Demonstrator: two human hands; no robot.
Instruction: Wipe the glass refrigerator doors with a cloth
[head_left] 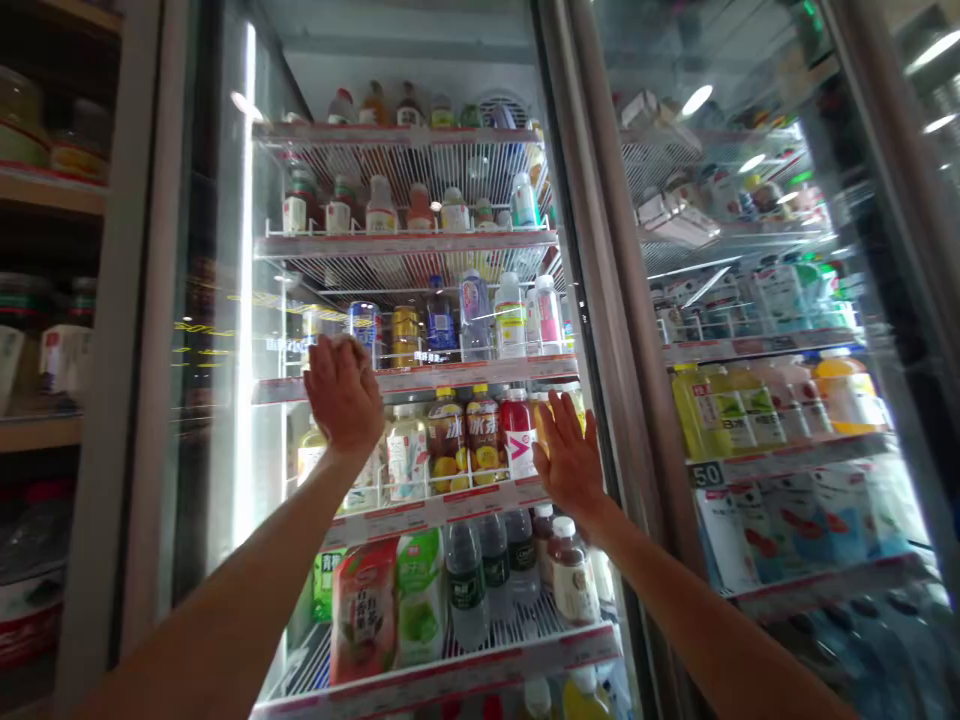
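My left hand (343, 395) is raised before the left part of the fridge shelves, its back toward me and its fingers pointing up. Something pale shows at its fingertips, too unclear to name. Close to it are a blue can (365, 328) and a gold can (405, 335). My right hand (571, 452) is up at the right side with fingers spread, overlapping the end of a shelf beside a red drink bottle (517, 432). Between the hands stand brown iced tea bottles (484, 435). I cannot tell whether either hand touches glass.
A dark door frame (622, 270) runs upright to the right of my right hand. Past it, another fridge section holds yellow bottles (701, 410). Lower down are a red pouch (365, 610), a green pouch (418, 600) and water bottles (466, 585). Wooden shelves with jars (66, 350) stand left.
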